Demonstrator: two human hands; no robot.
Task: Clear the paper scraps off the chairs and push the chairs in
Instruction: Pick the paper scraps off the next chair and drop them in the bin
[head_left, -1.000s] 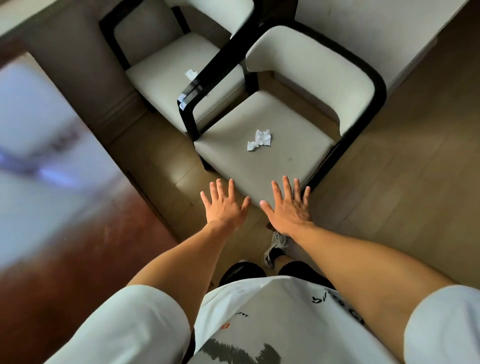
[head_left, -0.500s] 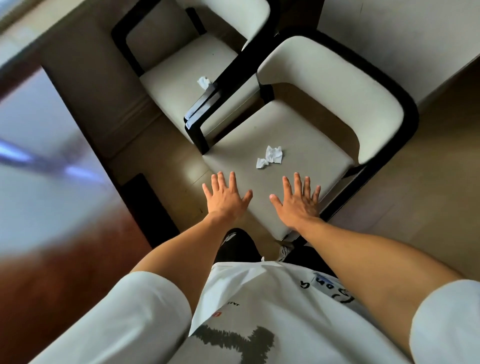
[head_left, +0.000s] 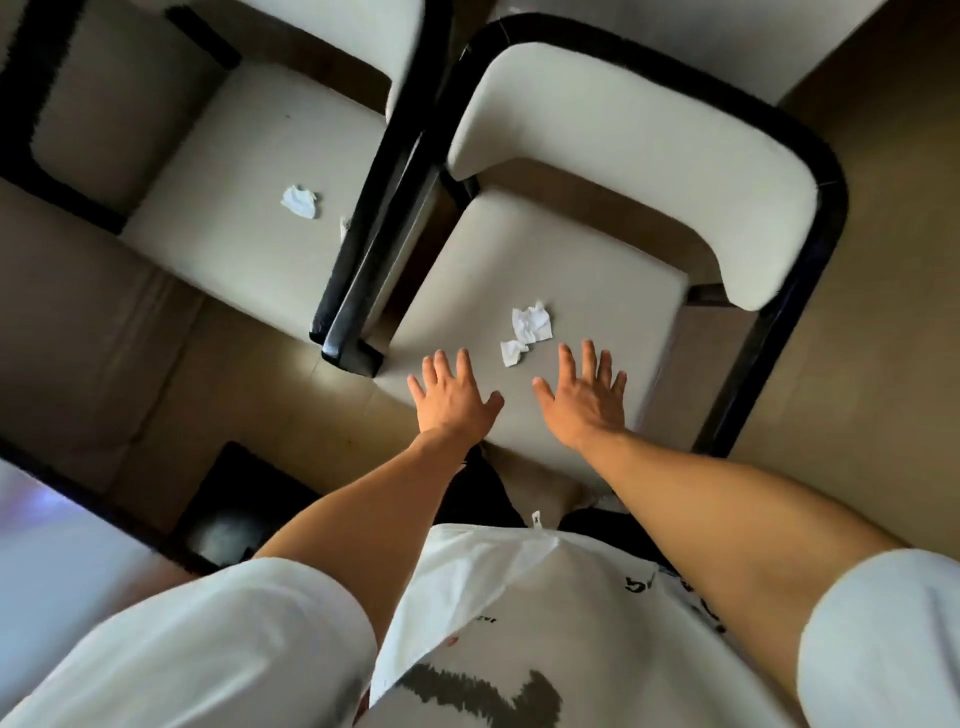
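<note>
Two cream chairs with black frames stand side by side. The near chair (head_left: 587, 249) holds a crumpled white paper scrap (head_left: 531, 323) and a smaller bit (head_left: 511, 353) on its seat. My left hand (head_left: 452, 395) and my right hand (head_left: 584, 397) hover flat over the seat's front edge, fingers spread, both empty. My right fingertips are a little below and right of the scraps. The far chair (head_left: 249, 156) on the left carries another white scrap (head_left: 300, 201) on its seat.
A glossy table top (head_left: 47, 561) fills the lower left, with its dark base (head_left: 234, 509) on the wooden floor (head_left: 883, 364). A pale wall or cabinet face (head_left: 727, 31) stands behind the near chair.
I have stepped closer and the view now looks more steeply down. Both open hands have moved forward over the near seat, nearer the scraps.
</note>
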